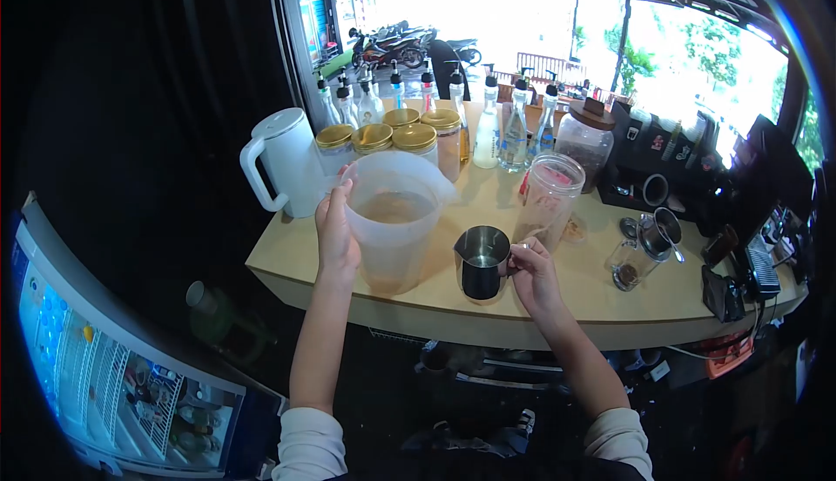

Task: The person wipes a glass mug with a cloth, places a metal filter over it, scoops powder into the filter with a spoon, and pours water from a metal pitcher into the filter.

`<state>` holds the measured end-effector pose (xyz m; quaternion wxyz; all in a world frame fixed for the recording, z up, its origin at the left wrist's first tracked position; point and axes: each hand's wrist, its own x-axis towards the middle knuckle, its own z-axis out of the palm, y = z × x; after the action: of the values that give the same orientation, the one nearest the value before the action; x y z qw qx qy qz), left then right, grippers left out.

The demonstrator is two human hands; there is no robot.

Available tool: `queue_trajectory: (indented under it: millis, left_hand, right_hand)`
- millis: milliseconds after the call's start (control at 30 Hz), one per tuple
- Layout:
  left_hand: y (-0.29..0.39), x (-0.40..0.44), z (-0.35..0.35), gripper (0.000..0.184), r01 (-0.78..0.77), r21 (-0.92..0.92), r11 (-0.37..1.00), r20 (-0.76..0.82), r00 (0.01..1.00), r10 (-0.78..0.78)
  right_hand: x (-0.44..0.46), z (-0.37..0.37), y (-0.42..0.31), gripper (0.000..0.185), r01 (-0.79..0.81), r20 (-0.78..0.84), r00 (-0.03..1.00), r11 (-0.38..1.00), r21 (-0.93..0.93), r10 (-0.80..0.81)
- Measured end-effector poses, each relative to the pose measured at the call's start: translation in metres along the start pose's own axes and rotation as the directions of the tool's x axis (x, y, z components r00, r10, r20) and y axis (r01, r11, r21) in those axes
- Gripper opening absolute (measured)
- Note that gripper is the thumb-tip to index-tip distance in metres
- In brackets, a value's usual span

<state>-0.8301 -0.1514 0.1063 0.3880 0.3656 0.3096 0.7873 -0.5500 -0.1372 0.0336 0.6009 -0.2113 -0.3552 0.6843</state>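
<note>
Over the pale counter (475, 202), two vessels are held near the front edge. The larger, the translucent pitcher (396, 250), is seen at the left, near the white kettle (292, 163). Its wall is judged light, smooth and slightly flexible, so it is probably best gripped at the side opposite the spout, without the rim being squeezed. There it is held by the left hand (335, 228), the fingers being clamped near the rim (any handle is mostly covered, so the exact wrap cannot be told). A tan tint is seen inside; whether liquid, and thus added weight, is present cannot be told.

The smaller dark jug (482, 281) is held upright by the right hand (535, 276), near the tall clear jar (550, 194), with the fingers folded together on its handle. It is judged stiff, sturdy and easily lifted; since its wall may be slippery when wet, the handle is considered the surest hold.
</note>
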Motion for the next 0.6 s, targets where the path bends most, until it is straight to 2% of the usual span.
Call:
queue_trajectory:
  millis: [133, 200, 233, 333, 433, 600]
  left_hand:
    - [-0.003, 0.005, -0.004, 0.051, 0.033, -0.045, 0.998, -0.076, 0.996, -0.036]
    - [-0.006, 0.007, -0.003, 0.055, 0.06, -0.17, 0.984, -0.117, 0.99, -0.081]
    - [-0.008, 0.007, -0.002, 0.055, 0.062, -0.171, 0.983, -0.113, 0.99, -0.082]
    - [-0.017, 0.01, 0.002, 0.058, 0.055, -0.164, 0.985, -0.092, 0.993, -0.07]
    - [-0.028, 0.014, 0.012, 0.057, 0.038, -0.129, 0.991, -0.1, 0.994, -0.051]
    - [-0.042, 0.015, 0.032, 0.055, -0.003, 0.013, 1.0, -0.113, 0.994, 0.005]
  right_hand:
    - [0.0, 0.007, 0.001, 0.018, -0.007, 0.01, 1.0, 1.0, 0.016, 0.007]
    - [0.0, 0.009, 0.001, 0.018, -0.016, 0.013, 1.0, 1.0, 0.008, 0.016]
    - [0.0, 0.008, 0.0, 0.018, -0.023, 0.014, 1.0, 1.0, 0.0, 0.023]
    - [0.001, 0.006, -0.002, 0.016, 0.005, 0.022, 1.0, 0.999, -0.049, -0.004]
    - [-0.001, 0.003, -0.008, 0.017, -0.009, 0.015, 1.0, 1.0, -0.003, 0.009]
    - [-0.013, -0.002, -0.022, 0.017, 0.018, -0.012, 1.0, 1.0, -0.005, -0.018]
